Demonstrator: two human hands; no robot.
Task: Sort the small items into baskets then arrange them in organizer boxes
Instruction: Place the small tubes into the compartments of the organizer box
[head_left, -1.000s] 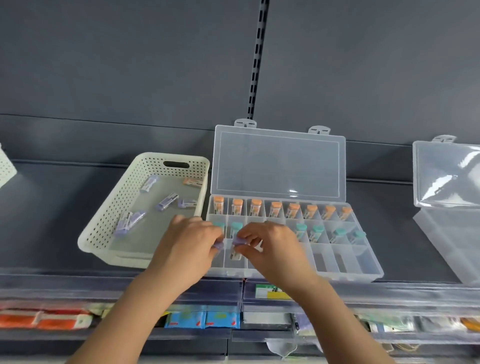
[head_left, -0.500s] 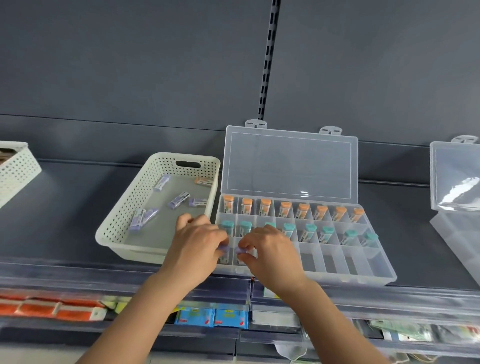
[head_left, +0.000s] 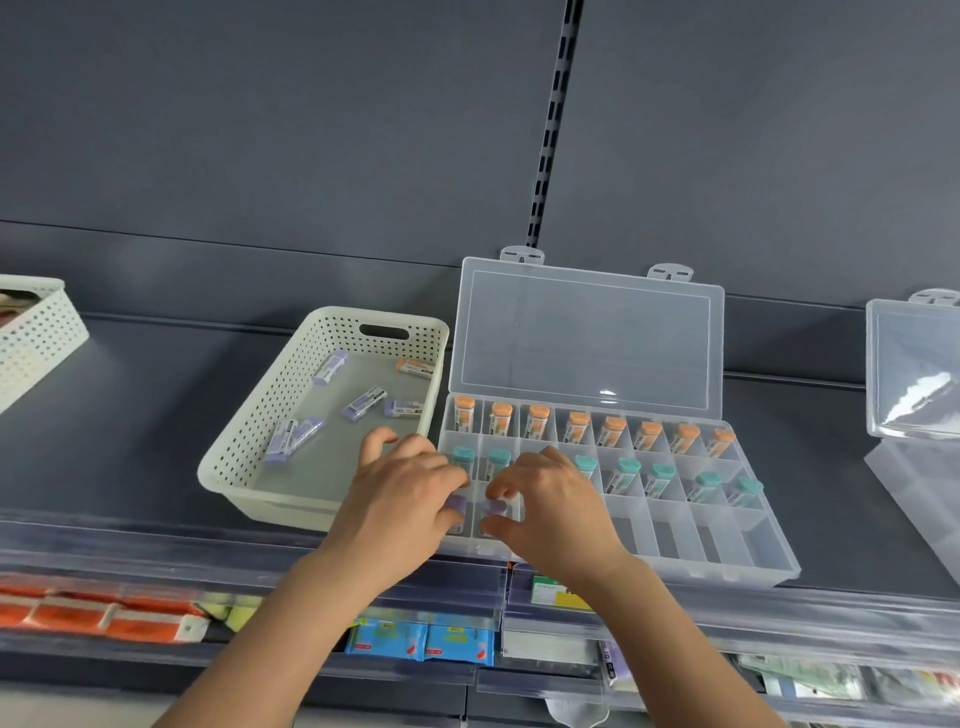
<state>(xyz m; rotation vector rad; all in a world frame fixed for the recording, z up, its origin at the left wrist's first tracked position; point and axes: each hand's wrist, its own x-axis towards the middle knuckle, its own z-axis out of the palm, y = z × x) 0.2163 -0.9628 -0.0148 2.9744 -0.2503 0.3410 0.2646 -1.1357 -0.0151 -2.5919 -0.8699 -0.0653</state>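
In the organizer box (head_left: 727, 540), the back row of orange-capped tubes (head_left: 576, 426) and the middle row of teal-capped tubes (head_left: 623, 470) look full. My left hand (head_left: 400, 499) and right hand (head_left: 550, 499) each pinch a purple-capped tube (head_left: 493, 508) at its front-left compartments. I judge the front row barely begun, with several more tubes waiting in the basket (head_left: 260, 431) left of it.

Even, soft light — glare on the clear lid (head_left: 605, 393), edges blurred.

Colour record: clear organizer box (head_left: 727, 551) on a dark grey shelf (head_left: 130, 415).
Inside the box: far row orange-capped tubes (head_left: 537, 415), middle row teal-capped tubes (head_left: 623, 470), near row two purple-capped tubes (head_left: 496, 508). Left of the box: cream basket (head_left: 244, 441) with a dotted perforation pattern, holding purple cases (head_left: 363, 402) and one orange case (head_left: 415, 368). Below the box: blue packets (head_left: 421, 642) and, further left, orange packets (head_left: 104, 618).
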